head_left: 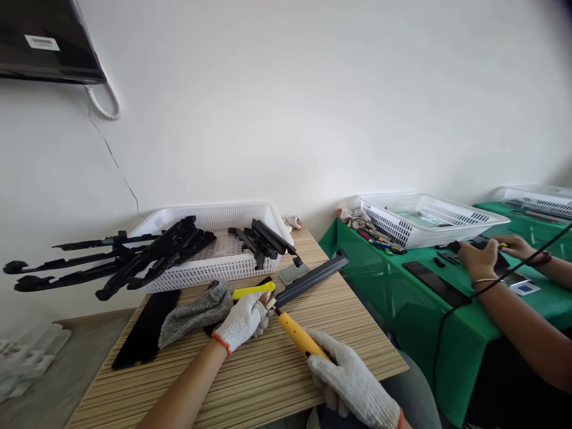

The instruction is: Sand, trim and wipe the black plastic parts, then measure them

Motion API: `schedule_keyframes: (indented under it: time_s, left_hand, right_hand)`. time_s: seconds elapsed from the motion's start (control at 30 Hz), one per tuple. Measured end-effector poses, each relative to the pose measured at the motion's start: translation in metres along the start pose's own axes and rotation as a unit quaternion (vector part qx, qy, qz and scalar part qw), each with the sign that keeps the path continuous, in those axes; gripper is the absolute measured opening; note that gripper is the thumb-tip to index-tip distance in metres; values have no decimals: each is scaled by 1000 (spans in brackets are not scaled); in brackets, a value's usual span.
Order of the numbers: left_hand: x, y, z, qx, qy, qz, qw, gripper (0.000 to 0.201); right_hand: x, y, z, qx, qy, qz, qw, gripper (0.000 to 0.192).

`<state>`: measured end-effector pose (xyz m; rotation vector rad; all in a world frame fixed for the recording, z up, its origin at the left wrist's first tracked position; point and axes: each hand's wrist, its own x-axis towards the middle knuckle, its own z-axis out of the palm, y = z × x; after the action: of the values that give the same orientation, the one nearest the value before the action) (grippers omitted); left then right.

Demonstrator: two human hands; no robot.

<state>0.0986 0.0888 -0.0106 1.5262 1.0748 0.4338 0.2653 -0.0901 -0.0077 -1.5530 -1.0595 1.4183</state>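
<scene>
My left hand (pixel 245 320), in a white knit glove with an orange cuff, is closed on the near end of a long dark grey plastic strip (pixel 310 279). The strip slants away to the right over the wooden table. My right hand (pixel 346 372), gloved too, grips a yellow-handled tool (pixel 300 335). Its tip meets the strip's near end beside my left fingers; the tip's kind is too small to tell. Just behind my left hand lie a yellow utility knife (pixel 252 291) and a grey cloth piece (pixel 196 313).
A white basket (pixel 201 274) holds black plastic parts (pixel 156 256), several jutting out left. A black flat panel (pixel 145 330) lies on the table (pixel 250 381). At right, another person's hands (pixel 480 259) work at a green-covered table (pixel 415 310) with a white basket (pixel 429 220). A black cable (pixel 513 277) crosses there.
</scene>
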Motion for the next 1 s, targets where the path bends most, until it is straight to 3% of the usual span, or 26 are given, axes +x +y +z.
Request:
schedule_keyframes:
  time_s: [0.23, 0.37, 0.67, 0.77, 0.87, 1.0]
  left_hand:
    - [7, -8, 2, -39, 7, -12, 999, 53]
    - [10, -13, 2, -52, -3, -5, 999, 55]
    - [6, -8, 2, -75, -6, -17, 997, 48]
    - [8, -8, 4, -94, -15, -24, 995, 48]
    - [9, -8, 5, -96, -9, -24, 995, 49]
    - [7, -8, 4, -97, -5, -22, 995, 51]
  right_hand:
    - [1, 0, 1, -6, 48, 10, 999, 69]
    - [0, 4, -3, 4, 33, 24, 999, 71]
    - [0, 5, -28, 19, 150, 44, 988, 75]
    - [4, 4, -40, 25, 140, 55, 988, 70]
    - [9, -3, -50, 36, 200, 67, 977, 59]
    - [15, -9, -58, 63, 220, 69, 971, 48]
